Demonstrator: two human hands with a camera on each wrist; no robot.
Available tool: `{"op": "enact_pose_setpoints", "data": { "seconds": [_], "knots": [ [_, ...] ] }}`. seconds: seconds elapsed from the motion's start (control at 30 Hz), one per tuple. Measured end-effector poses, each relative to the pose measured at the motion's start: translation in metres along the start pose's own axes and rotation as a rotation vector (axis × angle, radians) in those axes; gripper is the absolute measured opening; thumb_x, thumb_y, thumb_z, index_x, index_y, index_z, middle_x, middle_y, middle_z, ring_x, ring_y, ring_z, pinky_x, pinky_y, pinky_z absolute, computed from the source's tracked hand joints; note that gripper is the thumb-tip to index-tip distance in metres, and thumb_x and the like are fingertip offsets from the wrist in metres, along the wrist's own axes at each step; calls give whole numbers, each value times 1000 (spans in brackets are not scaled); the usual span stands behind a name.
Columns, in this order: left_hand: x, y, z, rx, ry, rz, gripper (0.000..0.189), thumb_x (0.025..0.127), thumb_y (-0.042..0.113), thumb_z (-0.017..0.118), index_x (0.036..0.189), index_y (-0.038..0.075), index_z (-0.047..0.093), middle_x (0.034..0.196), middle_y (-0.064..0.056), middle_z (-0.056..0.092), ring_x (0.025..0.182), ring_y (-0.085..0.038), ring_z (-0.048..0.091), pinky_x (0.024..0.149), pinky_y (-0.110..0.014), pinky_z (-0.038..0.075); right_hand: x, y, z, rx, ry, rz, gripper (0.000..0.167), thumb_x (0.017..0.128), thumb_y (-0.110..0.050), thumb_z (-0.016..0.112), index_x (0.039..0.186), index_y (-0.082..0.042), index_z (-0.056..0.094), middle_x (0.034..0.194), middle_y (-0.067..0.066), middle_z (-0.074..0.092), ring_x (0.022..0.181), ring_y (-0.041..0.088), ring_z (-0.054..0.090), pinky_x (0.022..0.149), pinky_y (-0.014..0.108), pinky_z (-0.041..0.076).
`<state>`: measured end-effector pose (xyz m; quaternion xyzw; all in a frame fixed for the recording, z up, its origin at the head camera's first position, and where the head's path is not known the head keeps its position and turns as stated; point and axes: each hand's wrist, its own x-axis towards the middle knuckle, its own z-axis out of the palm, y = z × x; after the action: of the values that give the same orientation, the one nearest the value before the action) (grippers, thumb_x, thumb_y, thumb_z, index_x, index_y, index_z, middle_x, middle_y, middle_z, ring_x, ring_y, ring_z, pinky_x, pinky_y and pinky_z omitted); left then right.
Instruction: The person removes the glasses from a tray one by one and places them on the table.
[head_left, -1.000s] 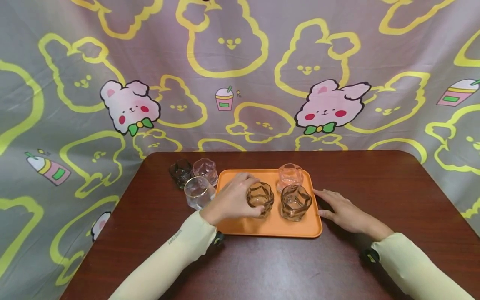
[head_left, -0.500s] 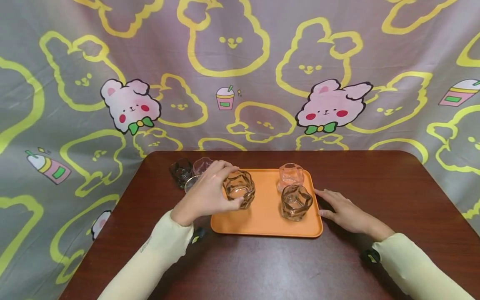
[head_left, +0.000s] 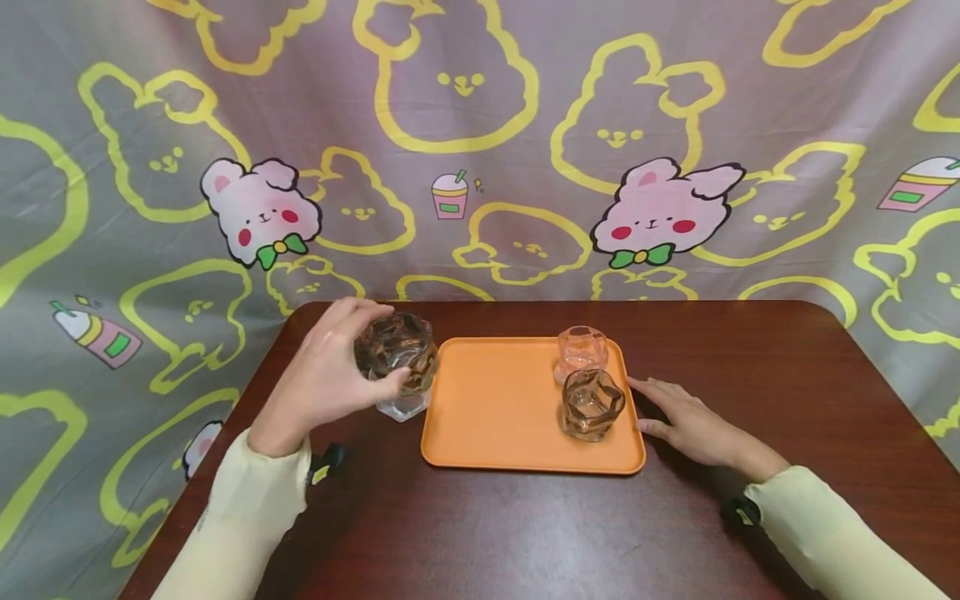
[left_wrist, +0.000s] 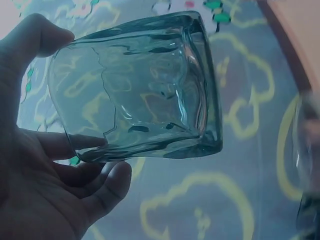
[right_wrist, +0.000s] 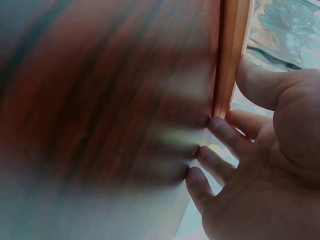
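Observation:
My left hand (head_left: pixel 322 375) grips a brown faceted drinking glass (head_left: pixel 416 346) between thumb and fingers, left of the orange tray (head_left: pixel 487 417). In the left wrist view this drinking glass (left_wrist: pixel 150 95) appears greenish, with the thumb and fingertips at its rim. It overlaps a clear glass (head_left: pixel 405 407) standing on the table and hides the other glasses there. On the tray's right side stand a second brown glass (head_left: pixel 592 408) and, behind it, a pink glass (head_left: pixel 582 350). My right hand (head_left: pixel 693 425) rests with extended fingers at the tray's right edge.
The dark wooden table (head_left: pixel 540 533) ends at the back against a patterned cloth (head_left: pixel 517 108). In the right wrist view the tray's raised side (right_wrist: pixel 232 65) runs along my fingertips.
My left hand has lifted the brown glass off the tray's left half and carried it left, above the clear glass. My right hand has stayed in place.

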<state>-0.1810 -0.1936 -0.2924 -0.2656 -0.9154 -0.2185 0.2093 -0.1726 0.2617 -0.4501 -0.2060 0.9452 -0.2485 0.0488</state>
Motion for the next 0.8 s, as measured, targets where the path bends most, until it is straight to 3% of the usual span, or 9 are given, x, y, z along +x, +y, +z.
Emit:
{"op": "enact_pose_setpoints", "data": {
  "seconds": [0.2, 0.37, 0.53, 0.8],
  "knots": [
    [-15, -18, -29, 76, 52, -103, 65, 61, 27, 84, 116, 1, 60, 112, -12, 54, 103, -29, 49, 85, -53, 41, 0, 0, 0, 1, -3, 3, 64, 91, -29, 63, 143, -3, 37, 140, 28, 37, 129, 49, 27, 97, 65, 23],
    [-29, -34, -44, 105, 53, -191, 65, 63, 25, 82, 118, 0, 59, 113, -17, 53, 101, -36, 47, 81, -59, 39, 0, 0, -1, 1, -6, 11, 64, 91, -30, 63, 144, -4, 37, 140, 29, 37, 129, 49, 27, 97, 66, 23],
    [-45, -52, -51, 107, 39, -289, 64, 67, 26, 81, 120, 1, 57, 117, -19, 50, 103, -39, 45, 80, -64, 37, 1, -1, 0, 15, -20, 29, 65, 91, -31, 62, 145, -6, 35, 142, 28, 35, 130, 48, 25, 97, 66, 22],
    [-64, -77, -44, 146, -27, -338, 64, 69, 30, 80, 118, -3, 56, 111, -23, 50, 96, -41, 46, 75, -63, 39, 0, -1, -1, 5, -16, 29, 64, 91, -29, 62, 145, -5, 36, 142, 28, 36, 130, 48, 26, 97, 65, 23]
  ]
}}
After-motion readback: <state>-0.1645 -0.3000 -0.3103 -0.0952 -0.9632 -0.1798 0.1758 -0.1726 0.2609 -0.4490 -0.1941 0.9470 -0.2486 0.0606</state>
